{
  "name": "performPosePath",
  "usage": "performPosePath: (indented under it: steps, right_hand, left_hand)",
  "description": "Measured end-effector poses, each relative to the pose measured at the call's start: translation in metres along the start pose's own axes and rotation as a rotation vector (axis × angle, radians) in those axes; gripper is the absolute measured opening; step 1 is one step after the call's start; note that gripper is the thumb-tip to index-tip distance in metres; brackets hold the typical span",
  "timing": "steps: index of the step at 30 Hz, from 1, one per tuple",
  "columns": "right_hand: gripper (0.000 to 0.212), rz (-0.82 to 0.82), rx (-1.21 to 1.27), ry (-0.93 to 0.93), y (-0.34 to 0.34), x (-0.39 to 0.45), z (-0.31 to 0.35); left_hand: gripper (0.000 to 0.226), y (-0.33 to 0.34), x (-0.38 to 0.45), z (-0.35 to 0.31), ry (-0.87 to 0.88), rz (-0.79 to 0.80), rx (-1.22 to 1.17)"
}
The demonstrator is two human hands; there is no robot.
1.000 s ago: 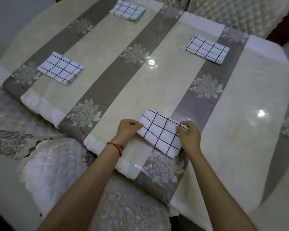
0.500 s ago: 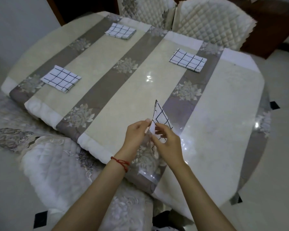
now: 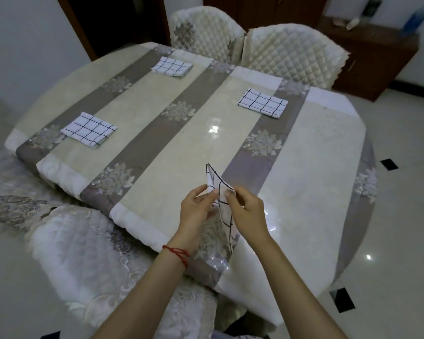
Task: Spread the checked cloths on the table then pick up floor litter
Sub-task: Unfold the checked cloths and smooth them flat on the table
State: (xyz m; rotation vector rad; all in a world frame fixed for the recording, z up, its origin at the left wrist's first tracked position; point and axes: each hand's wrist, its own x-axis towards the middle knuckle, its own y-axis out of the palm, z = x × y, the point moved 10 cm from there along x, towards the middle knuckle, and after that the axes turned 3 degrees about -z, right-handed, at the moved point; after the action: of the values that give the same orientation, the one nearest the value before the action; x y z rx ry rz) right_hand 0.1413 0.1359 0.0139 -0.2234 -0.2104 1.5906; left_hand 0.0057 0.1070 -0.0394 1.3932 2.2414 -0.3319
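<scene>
I hold a white checked cloth (image 3: 222, 204) up above the near edge of the table (image 3: 316, 172). My left hand (image 3: 196, 209) and my right hand (image 3: 246, 211) each pinch its top edge, close together, and the cloth hangs edge-on between them. Three more checked cloths lie folded flat on the table: one at the left (image 3: 89, 129), one at the far end (image 3: 171, 67) and one at the right (image 3: 263, 102). No litter can be made out on the floor.
Two quilted chairs (image 3: 289, 52) stand at the table's far side, and another padded chair (image 3: 88, 253) is at my near left. A dark wooden sideboard (image 3: 367, 59) stands at the back right. Glossy floor tiles (image 3: 402, 228) lie to the right.
The near cloth lay flat on the table under both hands; both hands have lifted it and brought its edges together. The camera has pulled back and tilted up.
</scene>
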Motion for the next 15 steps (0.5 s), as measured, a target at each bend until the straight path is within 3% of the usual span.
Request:
performPosePath:
  steps: [3,10,15]
  right_hand:
    - [0.044,-0.062,0.016,0.023,-0.015,0.01,-0.002]
    - [0.032,-0.287,-0.048,0.041,-0.064,0.033,0.0]
    - [0.02,-0.3,-0.069,0.012,-0.062,0.041,0.018]
  left_hand:
    - [0.006,-0.007,0.011,-0.004,-0.013,0.018,0.095]
    - [0.017,-0.067,0.053,-0.064,0.173,-0.064,0.242]
    - [0.015,-0.067,0.064,-0.101,0.343,0.025,0.391]
